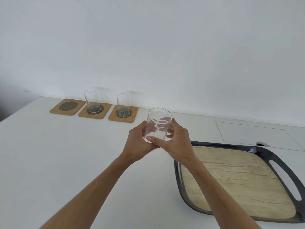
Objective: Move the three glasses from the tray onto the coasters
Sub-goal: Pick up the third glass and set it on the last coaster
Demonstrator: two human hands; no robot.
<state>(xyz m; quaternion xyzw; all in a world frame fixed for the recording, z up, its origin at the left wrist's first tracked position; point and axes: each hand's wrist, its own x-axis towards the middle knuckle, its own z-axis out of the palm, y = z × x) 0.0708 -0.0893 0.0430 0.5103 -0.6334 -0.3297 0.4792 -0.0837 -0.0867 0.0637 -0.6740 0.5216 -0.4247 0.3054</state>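
Note:
A clear glass (158,120) is held above the white table, left of the tray, between my left hand (137,142) and my right hand (177,141); both hands wrap its lower part. The tray (280,164), dark-rimmed with a wood-look floor, lies at the right with nothing on it. Three cork coasters sit in a row at the back left. The left coaster (67,106) is bare. A glass (92,100) stands on the middle coaster (105,107), and another glass (123,104) stands on the right coaster (132,115).
The white table (57,154) meets a white wall behind the coasters. A thin rectangular outline (257,134) is set into the tabletop behind the tray. The table's left corner lies near the bare coaster.

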